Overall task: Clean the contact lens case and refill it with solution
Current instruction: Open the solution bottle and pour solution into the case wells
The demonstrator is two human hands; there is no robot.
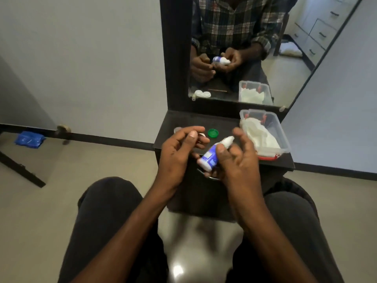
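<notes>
Two hands meet at the frame's centre over a dark shelf (224,121): the right hand (234,158) curls thumb and fingers round a bottle (210,156), its white tip tilted toward the upper right, while the left hand (177,154) hovers just beside it with fingers loosely curled, holding nothing I can make out. Above the left hand, the lens case (177,130) lies mostly hidden near the shelf's left edge, a green cap (213,133) just right of it. A clear box (273,127) of white cloth (259,135) fills the shelf's right edge, leaving bare surface only around the cap.
</notes>
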